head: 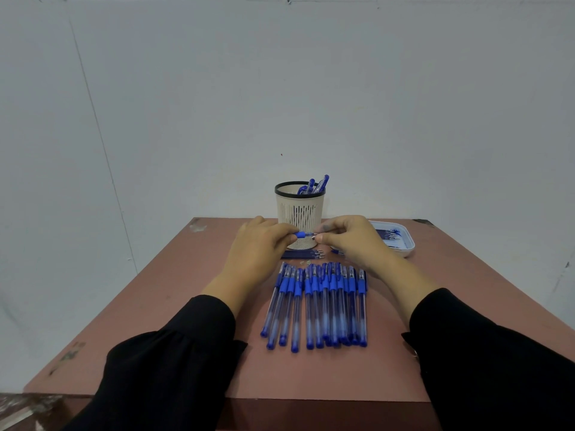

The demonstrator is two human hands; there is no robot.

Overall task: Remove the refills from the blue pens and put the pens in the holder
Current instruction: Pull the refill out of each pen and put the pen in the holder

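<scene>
Head view showed both hands raised over a reddish table (155,321), sharing one blue pen (301,234) held level between them. Left hand (258,241) had its fingers curled round the barrel, the blue grip section showing just past its fingertips. Right hand (348,236) pinched the pen's metal tip end between thumb and forefinger. Directly behind the fingers stood a slotted white holder (300,209) with a black rim, a few blue pens (317,185) leaning inside it. Just below the fingertips lay several loose refills (303,254) on the table, and nearer the wrists a row of blue pens (317,303) lay side by side. Beyond the right knuckles sat a white tray (404,248) holding more refills.
</scene>
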